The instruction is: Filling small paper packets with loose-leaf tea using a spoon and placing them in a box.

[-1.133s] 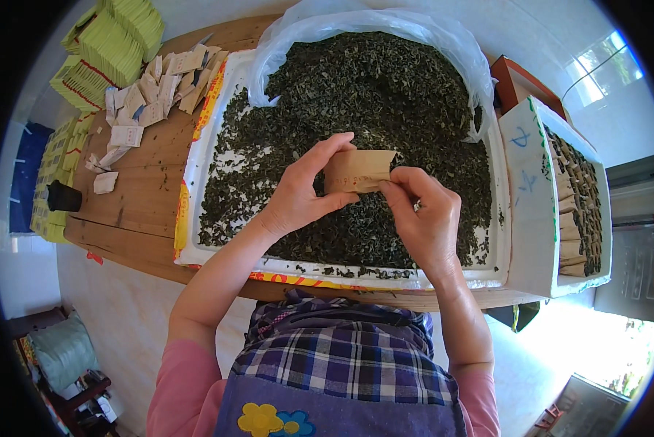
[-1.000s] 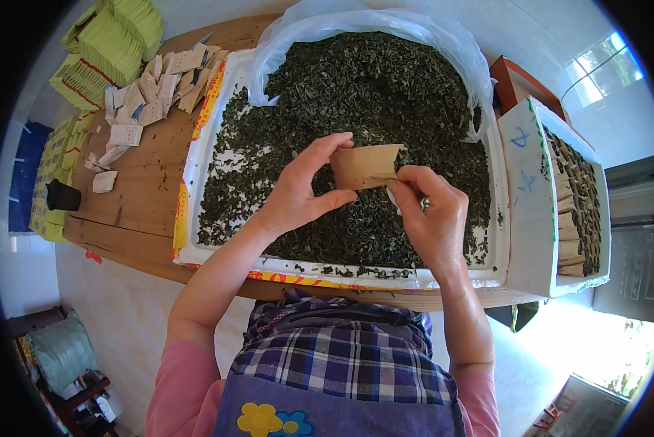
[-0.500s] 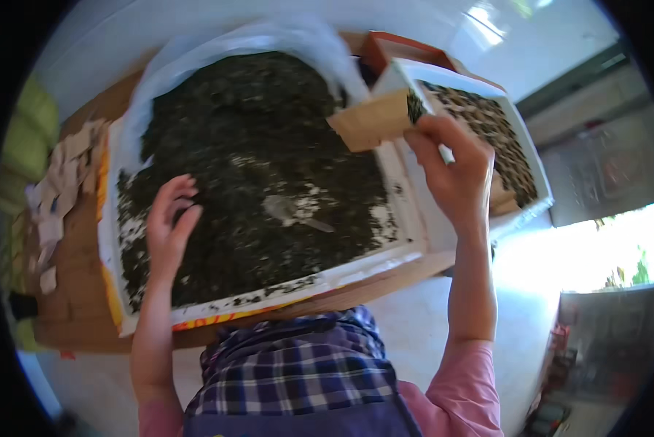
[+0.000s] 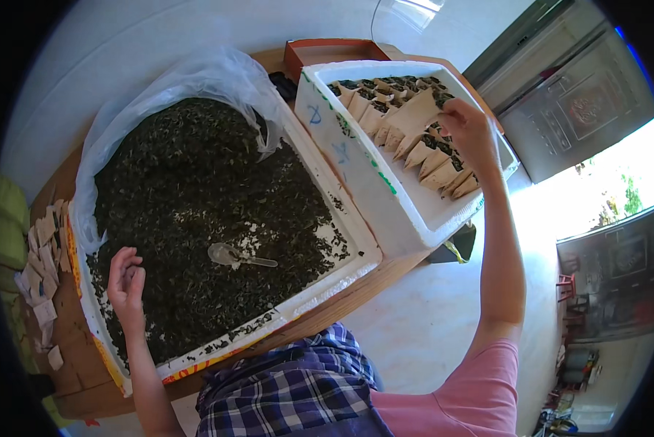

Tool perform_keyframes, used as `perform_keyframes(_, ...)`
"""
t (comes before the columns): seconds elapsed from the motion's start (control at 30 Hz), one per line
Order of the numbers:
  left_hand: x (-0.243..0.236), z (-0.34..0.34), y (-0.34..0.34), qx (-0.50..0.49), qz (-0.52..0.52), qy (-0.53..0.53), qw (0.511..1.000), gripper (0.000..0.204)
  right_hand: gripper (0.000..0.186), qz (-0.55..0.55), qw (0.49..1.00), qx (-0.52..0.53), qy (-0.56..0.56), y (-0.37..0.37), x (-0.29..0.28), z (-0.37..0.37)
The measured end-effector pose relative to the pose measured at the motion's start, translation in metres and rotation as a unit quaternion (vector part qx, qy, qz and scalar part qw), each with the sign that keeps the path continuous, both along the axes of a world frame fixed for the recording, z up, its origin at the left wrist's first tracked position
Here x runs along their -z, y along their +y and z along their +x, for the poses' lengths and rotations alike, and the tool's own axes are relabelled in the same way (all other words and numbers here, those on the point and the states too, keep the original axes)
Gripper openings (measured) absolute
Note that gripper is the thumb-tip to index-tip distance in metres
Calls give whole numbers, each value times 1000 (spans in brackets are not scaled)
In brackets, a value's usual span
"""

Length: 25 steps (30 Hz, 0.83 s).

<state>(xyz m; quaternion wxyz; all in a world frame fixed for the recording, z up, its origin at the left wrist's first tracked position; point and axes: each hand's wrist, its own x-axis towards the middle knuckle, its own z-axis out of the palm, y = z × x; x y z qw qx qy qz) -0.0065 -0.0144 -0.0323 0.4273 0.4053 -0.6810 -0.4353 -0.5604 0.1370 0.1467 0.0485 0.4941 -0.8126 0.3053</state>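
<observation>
My right hand [image 4: 471, 131] pinches the top corner of a small tan paper packet [image 4: 412, 115] with dark dried leaves at its mouth. It is over a white foam box [image 4: 396, 227], where several similar leaf-filled packets [image 4: 423, 156] stand in rows. My left hand [image 4: 127, 280], empty with loosely curled fingers apart, hovers by the left side of a heap of dark dried leaves [image 4: 188, 167]. Those leaves spread over a shallow white foam tray [image 4: 328, 280], and a clear plastic scoop [image 4: 241, 256] lies on them.
A clear plastic bag [image 4: 210, 69] is gathered round the heap's far side. Loose paper packets [image 4: 44, 269] lie on the wooden table [image 4: 79, 379] at the left. An orange-red open box [image 4: 334, 52] sits behind the foam box, whose raised walls adjoin the tray.
My right hand has carried the packet from beside the foam box to above its rows. The view has turned right. My left hand stays empty over the leaves.
</observation>
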Motion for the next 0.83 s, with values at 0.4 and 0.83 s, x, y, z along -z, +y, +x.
perform_keyframes(0.4,-2,5,-3,-71,-27,-27,997,35,6,75,977,-146,133,-52,64,-40)
perform_keyframes(0.83,-3,11,-5,-88,-26,-35,995,35,2,106,954,-141,242,-60,70,-47)
